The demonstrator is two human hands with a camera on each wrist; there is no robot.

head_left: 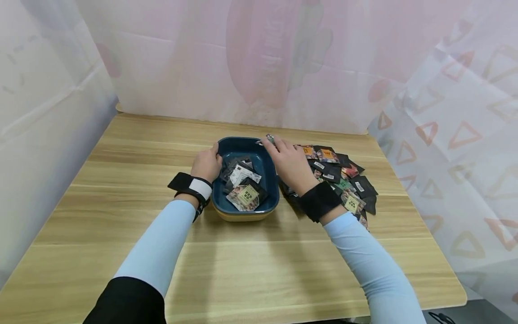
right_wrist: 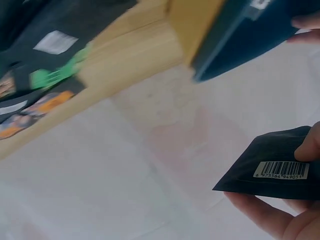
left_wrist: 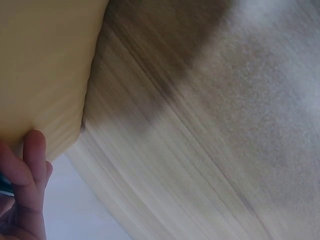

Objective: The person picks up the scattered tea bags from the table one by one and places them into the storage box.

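Nearest you, both forearms in pale blue sleeves extend over the wooden table (head_left: 251, 270), each wrist carrying a black strap.

Your left hand (head_left: 207, 164) rests against the left rim of the dish (head_left: 272, 203), a blue dish with a yellow outer wall standing at the centre of the table. The fingers curl over the rim and hold it; the left wrist view shows a fingertip (left_wrist: 34, 150) pressed against the yellow wall.

Inside the dish lie several packets (head_left: 243, 184), dark and white ones overlapping, one bearing a yellow label.

Your right hand (head_left: 288, 163) is positioned over the far right corner of the dish. Its grip is closed on a single packet (right_wrist: 272, 165): the right wrist view shows a black sachet with a white barcode label pinched between thumb and fingers, held above the dish rim.

Just right of the dish, touching your right wrist area, a pile of packets (head_left: 344, 175) spreads across the table, mostly black with orange, green and yellow labels.

Beyond the table hangs a pale pink curtain (head_left: 283, 63).
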